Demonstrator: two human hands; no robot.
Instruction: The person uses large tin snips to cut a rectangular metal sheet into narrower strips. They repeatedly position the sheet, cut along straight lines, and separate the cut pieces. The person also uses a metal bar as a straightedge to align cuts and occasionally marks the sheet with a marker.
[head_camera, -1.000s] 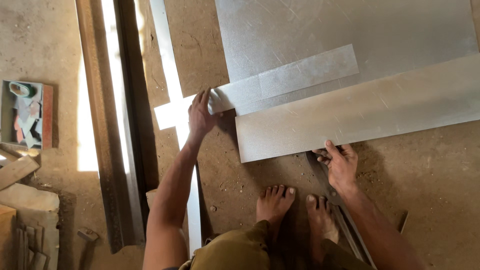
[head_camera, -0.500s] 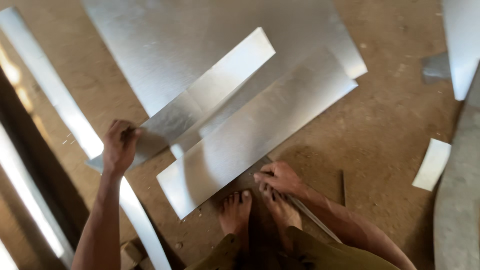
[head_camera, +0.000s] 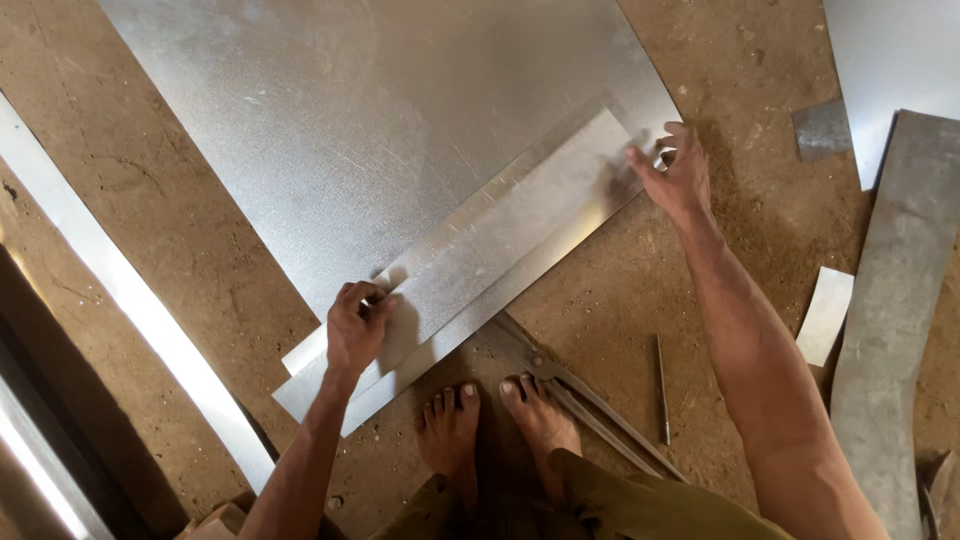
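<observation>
— Where's the long shiny metal strip (head_camera: 500, 250)?
— On the large grey metal sheet (head_camera: 350, 130), along its near edge, over the brown dirt floor (head_camera: 180, 230).
— And the hands?
— Left hand (head_camera: 355, 335) pinches the strip's near end; right hand (head_camera: 678, 180) grips the far end. Metal shears (head_camera: 575, 395) lie beside the bare feet (head_camera: 490, 425).

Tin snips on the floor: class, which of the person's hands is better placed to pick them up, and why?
Probably the left hand: it rests on the metal strip near the tin snips by the feet, while the right hand sits at the strip's far end.
</observation>
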